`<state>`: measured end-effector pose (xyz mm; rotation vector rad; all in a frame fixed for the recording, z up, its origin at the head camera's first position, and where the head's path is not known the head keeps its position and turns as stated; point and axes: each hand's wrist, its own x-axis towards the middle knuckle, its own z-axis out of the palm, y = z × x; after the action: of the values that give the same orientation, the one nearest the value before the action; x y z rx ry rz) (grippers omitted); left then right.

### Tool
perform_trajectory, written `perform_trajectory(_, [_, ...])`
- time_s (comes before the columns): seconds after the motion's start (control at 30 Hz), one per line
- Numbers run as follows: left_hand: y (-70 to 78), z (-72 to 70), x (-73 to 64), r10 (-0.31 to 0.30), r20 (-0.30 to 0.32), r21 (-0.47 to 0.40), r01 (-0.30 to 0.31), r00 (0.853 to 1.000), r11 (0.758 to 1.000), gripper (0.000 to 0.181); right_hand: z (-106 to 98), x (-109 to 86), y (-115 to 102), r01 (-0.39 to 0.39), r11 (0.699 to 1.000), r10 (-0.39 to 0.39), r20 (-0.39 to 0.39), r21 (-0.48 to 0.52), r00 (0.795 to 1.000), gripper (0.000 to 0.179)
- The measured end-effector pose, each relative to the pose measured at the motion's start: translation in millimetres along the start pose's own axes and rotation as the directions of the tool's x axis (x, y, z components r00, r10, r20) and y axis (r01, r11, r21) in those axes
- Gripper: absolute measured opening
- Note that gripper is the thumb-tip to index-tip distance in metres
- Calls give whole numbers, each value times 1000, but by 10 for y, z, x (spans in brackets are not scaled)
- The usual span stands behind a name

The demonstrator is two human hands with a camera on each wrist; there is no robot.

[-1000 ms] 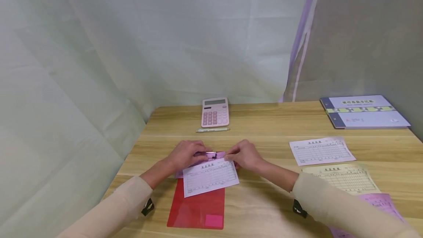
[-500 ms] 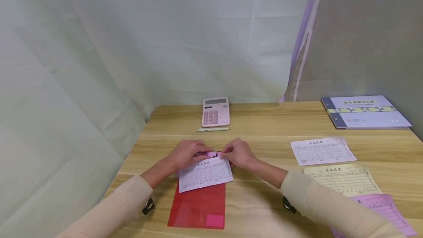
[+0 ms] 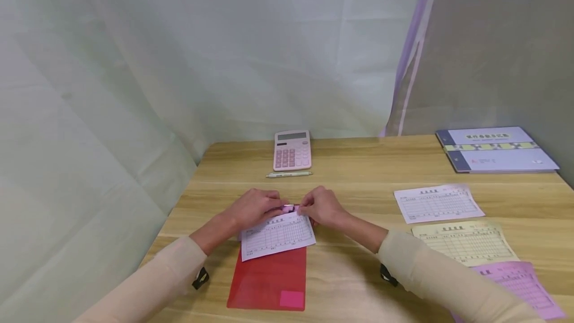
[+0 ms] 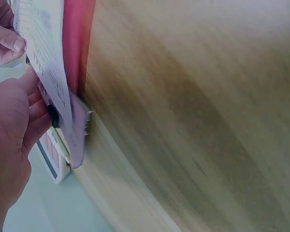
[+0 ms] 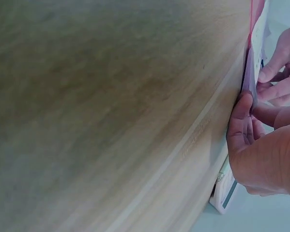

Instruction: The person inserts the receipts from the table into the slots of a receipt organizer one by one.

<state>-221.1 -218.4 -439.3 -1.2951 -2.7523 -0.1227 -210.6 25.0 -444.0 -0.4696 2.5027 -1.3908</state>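
The right hand (image 3: pixel 326 209) is pinching the upper right corner of a white slip (image 3: pixel 278 237), finger and thumb closed together on it. Just across from it, the left hand (image 3: pixel 254 209) is curling its fingers about a metal clip (image 3: pixel 289 207) and resting its thumb near the slip's top edge. The slip is lying askew below both hands, over a purple sheet (image 4: pixel 78 137) and a red board (image 3: pixel 269 278) that is reaching toward the person. They seem to be lining the slip up at the clip; the next move is probably calling for squaring its top edge and keeping the purple sheet flat. The left fingers are crowding the clip and partly hiding it. Beyond the hands, a pen (image 3: pixel 289 175) and a calculator (image 3: pixel 292 151) are lying on the counter (image 3: pixel 350 283). Right of the right hand, white (image 3: pixel 438 203), yellow (image 3: pixel 464 244) and pink forms (image 3: pixel 522 285) are lying, with a notebook (image 3: pixel 498 150) farther off.
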Motion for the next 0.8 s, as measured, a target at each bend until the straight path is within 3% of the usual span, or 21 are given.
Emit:
perform_trajectory(0.37, [23,-22,-14,26,-30,27,-26,999,999,25,-29,-5,-2,30,1000,-30,-3,4,1000,8])
perform_trajectory(0.8, [35,14,-32,-10,-26,32,11,1000,999,27,20,35,16,5,1000,-6,-53,-17,999,15])
